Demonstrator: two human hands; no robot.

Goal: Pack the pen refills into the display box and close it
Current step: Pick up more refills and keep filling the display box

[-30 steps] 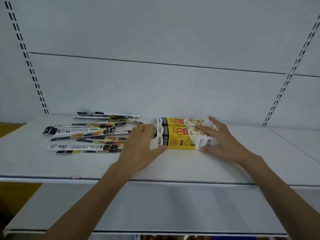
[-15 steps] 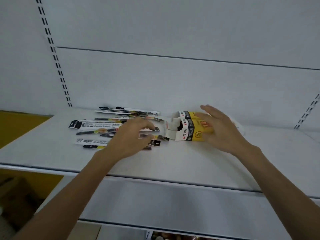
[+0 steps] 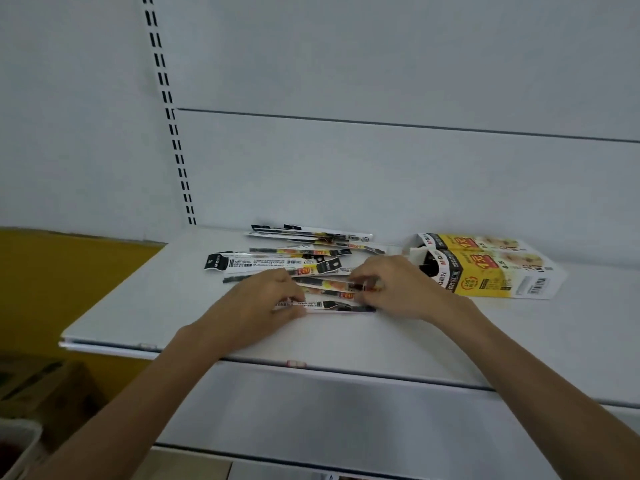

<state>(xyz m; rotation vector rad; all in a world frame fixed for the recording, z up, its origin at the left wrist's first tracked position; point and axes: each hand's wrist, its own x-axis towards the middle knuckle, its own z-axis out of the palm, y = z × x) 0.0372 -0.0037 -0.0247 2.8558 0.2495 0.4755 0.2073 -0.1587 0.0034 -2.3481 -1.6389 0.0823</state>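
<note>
Pen refills (image 3: 294,263): flat sleeved packets, lay left of display box (image 3: 485,271). Judged light, bendy, slippery; best gathered at both ends. Left hand (image 3: 263,299) and right hand (image 3: 391,289) each pinched the nearest ones.

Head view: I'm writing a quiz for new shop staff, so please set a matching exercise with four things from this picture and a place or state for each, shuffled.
Things:
1. display box
2. refill packets
3. left hand
4. right hand

Places or states:
A. grips the left end of the nearest packets
B. lies on its side, end flap open
C. spread flat, left of the box
D. pinches the packets' right ends, beside the box's open end

Pairs: 1-B, 2-C, 3-A, 4-D.
</note>
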